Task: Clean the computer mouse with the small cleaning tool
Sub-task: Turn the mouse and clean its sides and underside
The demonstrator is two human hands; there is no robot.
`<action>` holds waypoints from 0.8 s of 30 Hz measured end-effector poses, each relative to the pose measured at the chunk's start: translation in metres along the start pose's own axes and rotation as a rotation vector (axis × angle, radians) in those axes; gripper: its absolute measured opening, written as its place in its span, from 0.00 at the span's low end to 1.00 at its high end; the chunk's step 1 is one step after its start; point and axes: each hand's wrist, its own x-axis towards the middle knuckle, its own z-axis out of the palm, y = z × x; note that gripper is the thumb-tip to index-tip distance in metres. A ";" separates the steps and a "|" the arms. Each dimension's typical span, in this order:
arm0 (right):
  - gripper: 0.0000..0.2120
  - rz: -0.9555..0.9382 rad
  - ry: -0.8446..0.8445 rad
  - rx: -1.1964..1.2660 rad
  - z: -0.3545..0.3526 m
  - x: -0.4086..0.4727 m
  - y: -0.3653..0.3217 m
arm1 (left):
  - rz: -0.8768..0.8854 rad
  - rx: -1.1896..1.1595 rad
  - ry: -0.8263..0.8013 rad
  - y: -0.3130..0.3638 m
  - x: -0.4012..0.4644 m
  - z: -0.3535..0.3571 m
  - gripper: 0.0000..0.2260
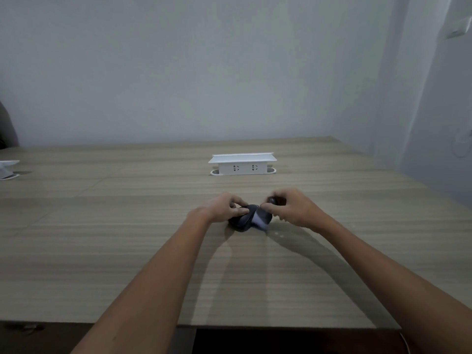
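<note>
A dark computer mouse [244, 221] lies on the wooden table [102, 226], a little right of centre. My left hand [224, 206] grips it from the left side. My right hand [291, 208] pinches a small dark cleaning tool [273, 200], whose pale blurred end [260, 221] rests against the mouse's right side. The fingers hide much of the tool and the mouse's top.
A white raised power socket box [242, 163] stands on the table behind the hands. Part of another white socket box [7, 168] shows at the left edge. The table's near edge [281, 327] runs across the bottom. Walls close off the back and right.
</note>
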 end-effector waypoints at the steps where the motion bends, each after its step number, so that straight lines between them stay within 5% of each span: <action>1: 0.06 0.006 -0.082 0.028 0.001 -0.002 -0.004 | 0.001 -0.003 -0.001 0.000 0.000 0.000 0.14; 6: 0.05 0.014 0.196 -0.155 0.001 0.006 0.009 | 0.003 -0.002 -0.002 0.001 -0.002 0.001 0.16; 11: 0.06 -0.027 -0.063 0.007 0.001 -0.001 0.003 | 0.010 0.001 -0.004 -0.001 -0.001 -0.001 0.15; 16: 0.07 -0.033 0.224 -0.145 0.002 0.005 0.015 | 0.014 0.008 -0.007 0.002 -0.003 0.001 0.15; 21: 0.06 -0.031 0.011 0.004 0.001 0.003 0.009 | 0.010 0.009 -0.007 0.001 -0.002 -0.001 0.16; 24: 0.06 -0.026 0.124 -0.171 0.001 0.004 0.013 | 0.011 0.009 -0.006 0.004 -0.004 -0.001 0.16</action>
